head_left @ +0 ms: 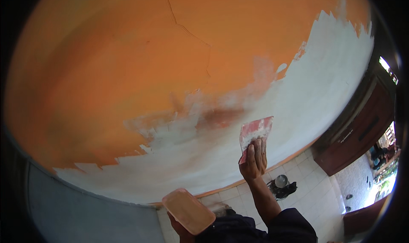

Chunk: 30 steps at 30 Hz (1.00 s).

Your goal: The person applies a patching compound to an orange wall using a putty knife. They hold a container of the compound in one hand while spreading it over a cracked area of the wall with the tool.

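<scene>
My right hand [254, 158] grips a red putty spreader [257, 127] smeared with white, its broad blade up at the wall. Fingers lie across the lower part of the blade; whether its edge touches the surface, I cannot tell. Low in front of me, my left hand [179, 229] holds a rounded rectangular pinkish-tan tray [188, 212] from beneath, most of its fingers hidden under it. The wall is orange paint [115, 64] above and a ragged-edged white coat [315, 81] below. Between them lies a thin, smeared patch [221, 115] with reddish-brown showing through.
A small pail [281, 181] stands by a black plastic bag [289, 189] on the white tiled floor [306, 179]. To the right, a dark red door [362, 128] borders a bright doorway with footwear [349, 196]. A grey-blue panel [85, 209] edges the wall at lower left.
</scene>
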Motion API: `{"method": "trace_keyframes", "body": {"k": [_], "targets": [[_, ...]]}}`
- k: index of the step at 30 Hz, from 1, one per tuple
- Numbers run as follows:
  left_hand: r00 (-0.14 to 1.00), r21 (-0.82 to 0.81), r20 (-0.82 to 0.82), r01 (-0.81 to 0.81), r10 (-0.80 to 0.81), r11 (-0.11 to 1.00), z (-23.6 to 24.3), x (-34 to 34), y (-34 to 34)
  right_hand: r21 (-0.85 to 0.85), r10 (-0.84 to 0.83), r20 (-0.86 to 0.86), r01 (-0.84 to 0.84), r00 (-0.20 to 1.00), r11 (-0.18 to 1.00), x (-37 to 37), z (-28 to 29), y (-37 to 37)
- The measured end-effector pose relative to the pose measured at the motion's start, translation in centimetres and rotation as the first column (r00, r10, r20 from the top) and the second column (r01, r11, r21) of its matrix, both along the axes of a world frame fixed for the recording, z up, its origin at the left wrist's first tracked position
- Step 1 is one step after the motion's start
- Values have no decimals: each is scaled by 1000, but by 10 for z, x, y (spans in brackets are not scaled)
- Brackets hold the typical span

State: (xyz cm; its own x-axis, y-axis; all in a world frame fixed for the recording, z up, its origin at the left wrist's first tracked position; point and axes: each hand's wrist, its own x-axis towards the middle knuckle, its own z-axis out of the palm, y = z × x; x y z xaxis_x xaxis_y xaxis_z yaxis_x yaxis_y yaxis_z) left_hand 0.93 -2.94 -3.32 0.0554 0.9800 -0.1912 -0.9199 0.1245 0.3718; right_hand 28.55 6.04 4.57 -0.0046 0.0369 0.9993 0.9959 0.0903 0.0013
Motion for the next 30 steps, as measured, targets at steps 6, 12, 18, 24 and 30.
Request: {"method": "trace_keyframes", "body": {"k": [6,12,18,24,30], "targets": [[998,20,-42,42,-41,999,-14,-11,0,-67,114,37,-111,993,992,-5,-1,30],[992,100,-106,84,-74,991,-21,-14,1,-201,67,14,-62,998,978,-12,-76,54],[994,2,39,106,-106,994,-27,-15,-1,-539,145,-88,-169,986,825,-25,-198,-9],[986,-16,-154,69,-71,997,-29,-13,1,-544,125,-214,-224,969,809,3,-209,-75],[990,-49,-77,114,-117,992,-31,-11,-4,-134,-66,-50,58,997,989,51,-11,-29]]}}
